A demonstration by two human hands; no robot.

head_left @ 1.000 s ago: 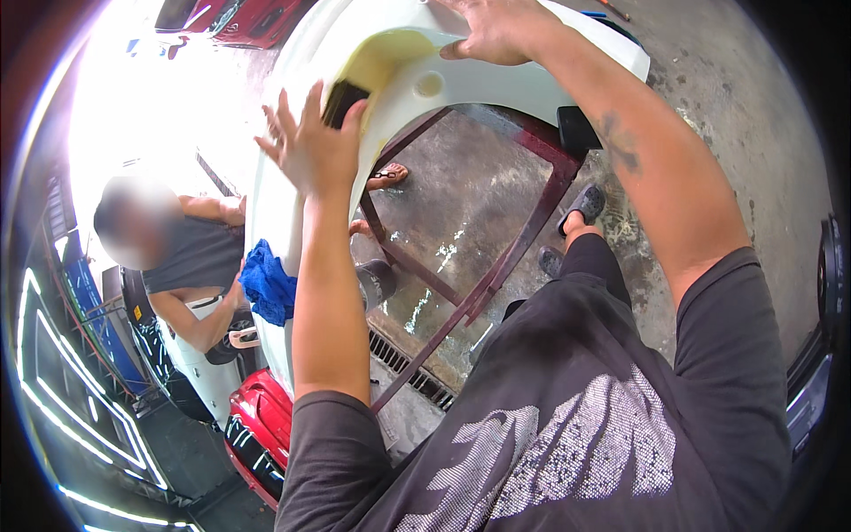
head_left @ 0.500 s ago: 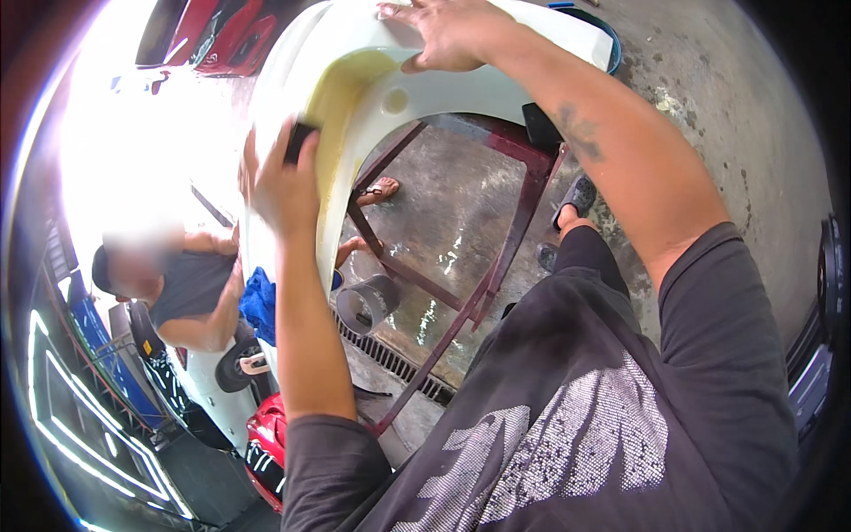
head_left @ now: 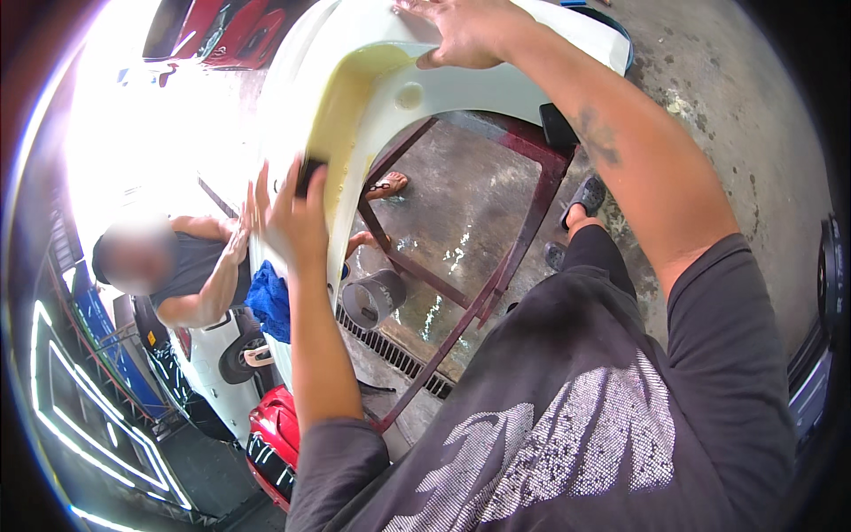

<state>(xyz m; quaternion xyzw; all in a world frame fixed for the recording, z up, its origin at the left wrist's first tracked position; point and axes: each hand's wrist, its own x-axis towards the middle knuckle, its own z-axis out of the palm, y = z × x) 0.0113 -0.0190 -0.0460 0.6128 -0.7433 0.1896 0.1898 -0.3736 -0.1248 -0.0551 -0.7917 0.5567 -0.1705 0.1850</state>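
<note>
A white car bumper (head_left: 372, 142), wet-looking and tinted yellow along its inner curve, rests on a dark red metal stand (head_left: 542, 168). Against its left part my left hand (head_left: 297, 222) presses a black block (head_left: 309, 177), with the thumb on one side and the fingers on the other. My right hand (head_left: 470, 34) lies on the far part of the bumper, fingers stretched out and nothing seen in it. Beyond my left wrist, a bunched blue cloth (head_left: 268, 301) hangs over the bumper's edge.
At the left a co-worker (head_left: 204, 266) has both hands by the bumper's outer side. Below the stand are a grey bucket (head_left: 374, 297) and a floor drain grate (head_left: 394, 353). A red car part (head_left: 273, 421) and a white car (head_left: 217, 377) stand lower left.
My left hand has slid toward me along the bumper with the black block, its fingers now more spread. My right hand stays on the bumper. The co-worker's hands have shifted.
</note>
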